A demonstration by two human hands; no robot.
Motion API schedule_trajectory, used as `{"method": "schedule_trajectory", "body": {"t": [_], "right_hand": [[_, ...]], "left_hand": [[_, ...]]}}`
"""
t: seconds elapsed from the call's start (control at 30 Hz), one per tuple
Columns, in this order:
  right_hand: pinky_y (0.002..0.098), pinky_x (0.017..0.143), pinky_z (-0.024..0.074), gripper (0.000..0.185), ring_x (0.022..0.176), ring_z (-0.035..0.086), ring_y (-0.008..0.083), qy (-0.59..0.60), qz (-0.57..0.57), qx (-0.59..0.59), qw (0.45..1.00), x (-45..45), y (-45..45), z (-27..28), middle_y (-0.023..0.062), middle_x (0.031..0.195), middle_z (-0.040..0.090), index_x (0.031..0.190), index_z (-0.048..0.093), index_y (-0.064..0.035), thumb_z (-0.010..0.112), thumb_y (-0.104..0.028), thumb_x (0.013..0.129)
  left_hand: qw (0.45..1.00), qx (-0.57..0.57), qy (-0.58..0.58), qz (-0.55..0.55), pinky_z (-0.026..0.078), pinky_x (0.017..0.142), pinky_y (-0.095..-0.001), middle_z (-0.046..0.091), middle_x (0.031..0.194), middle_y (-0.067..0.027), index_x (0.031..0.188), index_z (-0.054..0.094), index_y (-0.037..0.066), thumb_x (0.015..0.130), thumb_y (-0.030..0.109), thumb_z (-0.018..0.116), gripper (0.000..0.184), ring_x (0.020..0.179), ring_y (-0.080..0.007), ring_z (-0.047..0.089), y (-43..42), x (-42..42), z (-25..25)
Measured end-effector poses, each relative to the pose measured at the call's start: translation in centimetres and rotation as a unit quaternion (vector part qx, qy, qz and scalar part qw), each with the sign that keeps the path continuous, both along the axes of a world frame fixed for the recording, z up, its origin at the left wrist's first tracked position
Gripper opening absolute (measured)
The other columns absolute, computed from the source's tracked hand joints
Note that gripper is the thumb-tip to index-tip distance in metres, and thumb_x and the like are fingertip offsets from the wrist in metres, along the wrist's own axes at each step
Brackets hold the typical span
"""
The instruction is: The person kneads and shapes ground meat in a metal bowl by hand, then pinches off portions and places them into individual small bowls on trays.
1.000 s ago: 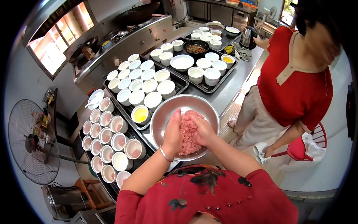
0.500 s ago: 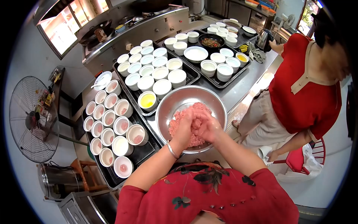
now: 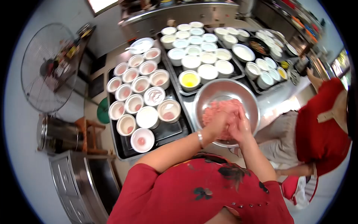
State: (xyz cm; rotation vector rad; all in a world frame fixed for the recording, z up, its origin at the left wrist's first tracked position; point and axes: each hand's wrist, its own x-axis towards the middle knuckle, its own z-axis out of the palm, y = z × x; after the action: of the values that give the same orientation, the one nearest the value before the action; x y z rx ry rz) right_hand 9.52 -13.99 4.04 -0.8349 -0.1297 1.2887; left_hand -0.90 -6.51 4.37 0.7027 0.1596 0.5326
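Observation:
My left hand [image 3: 220, 122] and my right hand [image 3: 239, 125] are pressed together, fingers closed, over a wide steel bowl [image 3: 253, 98]. Pink minced meat [image 3: 212, 110] lies in the bowl beneath them. The hands appear to enclose a lump of this meat, though the palms hide most of it. A bracelet circles my left wrist. Left of the bowl, a black tray [image 3: 164, 135] carries rows of white cups, many with a bit of pink meat at the bottom. One nearby white cup [image 3: 142, 140] shows a small meat lump inside.
Behind the bowl, another tray [image 3: 236, 75] holds white cups, one with yellow liquid [image 3: 189, 79]. Farther right stand a white bowl [image 3: 243, 52] and a black bowl [image 3: 258, 46]. A person in a red shirt [image 3: 320, 127] stands at the right. A fan [image 3: 48, 69] is at left.
The view has swung left, so the bowl and trays sit farther right in the picture. My hands stay together over the bowl, now closed more tightly around the meat.

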Motion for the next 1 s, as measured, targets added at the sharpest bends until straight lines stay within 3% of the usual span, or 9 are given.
{"method": "schedule_trajectory", "body": {"t": [0.1, 0.23, 0.3, 0.4, 0.5, 0.7, 0.73, 0.83, 1.0], "right_hand": [[0.0346, 0.077, 0.0425, 0.034, 0.096, 0.049, 0.017, 0.047, 0.067, -0.068, 0.994, -1.7, 1.0, -0.1, 0.0076, 0.104, 0.051, 0.112, 0.044, -0.0081, 0.039, -0.032, 0.087], [0.0294, 0.077, 0.0422, 0.023, 0.092, 0.05, 0.015, -0.353, 0.108, -0.144, 0.918, -4.5, 2.3, 0.9, 0.0061, 0.095, 0.054, 0.1, 0.054, -0.0045, 0.043, -0.019, 0.087], [0.0259, 0.077, 0.0412, 0.026, 0.087, 0.052, 0.0141, -0.589, 0.152, 0.112, 0.785, -5.0, 2.8, 0.9, 0.007, 0.095, 0.055, 0.103, 0.052, -0.0007, 0.046, -0.019, 0.085], [0.025, 0.079, 0.0394, 0.029, 0.086, 0.052, 0.0146, -0.49, 0.095, 0.04, 0.866, -1.7, 3.9, 0.8, 0.0057, 0.1, 0.054, 0.105, 0.051, -0.0004, 0.049, -0.019, 0.083], [0.0251, 0.08, 0.0387, 0.032, 0.089, 0.051, 0.0147, -0.498, 0.108, -0.095, 0.855, 4.3, 3.4, -1.0, 0.0048, 0.104, 0.051, 0.106, 0.051, -0.0015, 0.053, -0.021, 0.081], [0.0324, 0.081, 0.0403, 0.035, 0.088, 0.053, 0.027, -0.764, 0.178, -0.09, 0.613, 7.4, 3.3, -4.0, 0.0157, 0.095, 0.055, 0.098, 0.056, -0.004, 0.061, -0.025, 0.07], [0.035, 0.082, 0.0394, 0.038, 0.092, 0.051, 0.0301, -0.832, 0.196, -0.054, 0.517, 7.5, 3.8, -4.4, 0.0177, 0.095, 0.055, 0.097, 0.056, -0.0041, 0.062, -0.027, 0.068], [0.0381, 0.086, 0.0361, 0.052, 0.101, 0.045, 0.0331, -0.814, 0.291, -0.161, 0.477, 6.0, 4.9, -2.6, 0.0205, 0.106, 0.049, 0.108, 0.051, -0.0059, 0.063, -0.034, 0.066], [0.0379, 0.079, 0.0416, 0.05, 0.091, 0.054, 0.0313, -0.776, 0.346, -0.267, 0.454, 5.5, 8.6, -4.2, 0.02, 0.095, 0.056, 0.101, 0.056, -0.0073, 0.064, -0.037, 0.062]], "left_hand": [[0.994, -0.06, 0.089, 0.036, 0.035, 0.089, -0.0323, 0.05, 0.108, -0.0089, 0.107, 0.049, 0.003, 0.087, 0.047, 0.026, 0.054, 0.099, -0.022, 0.048, 0.3, -2.1, 0.7], [0.969, -0.192, 0.153, -0.014, 0.033, 0.091, -0.0366, 0.048, 0.11, -0.0101, 0.11, 0.047, 0.005, 0.086, 0.05, 0.025, 0.055, 0.102, -0.0237, 0.045, 1.1, -4.3, -1.2], [0.927, -0.375, 0.03, 0.008, 0.036, 0.087, -0.0386, 0.054, 0.097, -0.0094, 0.109, 0.044, 0.002, 0.086, 0.05, 0.026, 0.056, 0.091, -0.0246, 0.05, 0.8, -5.5, -1.8], [0.922, -0.376, -0.089, 0.013, 0.042, 0.07, -0.031, 0.045, 0.067, -0.0036, 0.092, 0.042, 0.0, 0.088, 0.033, 0.036, 0.033, 0.063, -0.0161, 0.045, 4.3, -9.8, -4.8], [0.966, -0.064, 0.103, 0.227, 0.04, 0.062, -0.0236, 0.045, 0.067, -0.0009, 0.084, 0.048, 0.002, 0.083, 0.013, 0.045, 0.011, 0.059, -0.0098, 0.043, 7.8, -15.3, -3.6], [0.613, 0.523, 0.532, 0.261, 0.042, 0.065, -0.0237, 0.051, 0.086, -0.0053, 0.092, 0.054, 0.001, 0.076, 0.007, 0.051, 0.017, 0.073, -0.0109, 0.049, 11.3, -22.8, -9.0], [0.654, 0.494, 0.514, 0.253, 0.042, 0.067, -0.0247, 0.049, 0.09, -0.0069, 0.092, 0.054, 0.002, 0.075, 0.005, 0.052, 0.018, 0.076, -0.0127, 0.049, 10.8, -22.6, -8.8], [0.662, 0.51, 0.476, 0.275, 0.041, 0.073, -0.0296, 0.047, 0.103, -0.0145, 0.092, 0.056, 0.003, 0.074, 0.01, 0.055, 0.02, 0.077, -0.0202, 0.049, 9.5, -20.2, -6.9], [0.874, 0.274, 0.333, 0.223, 0.036, 0.08, -0.0241, 0.045, 0.111, -0.0086, 0.094, 0.056, 0.006, 0.076, 0.014, 0.057, 0.02, 0.094, -0.0139, 0.046, 6.4, -13.9, -4.4]]}}
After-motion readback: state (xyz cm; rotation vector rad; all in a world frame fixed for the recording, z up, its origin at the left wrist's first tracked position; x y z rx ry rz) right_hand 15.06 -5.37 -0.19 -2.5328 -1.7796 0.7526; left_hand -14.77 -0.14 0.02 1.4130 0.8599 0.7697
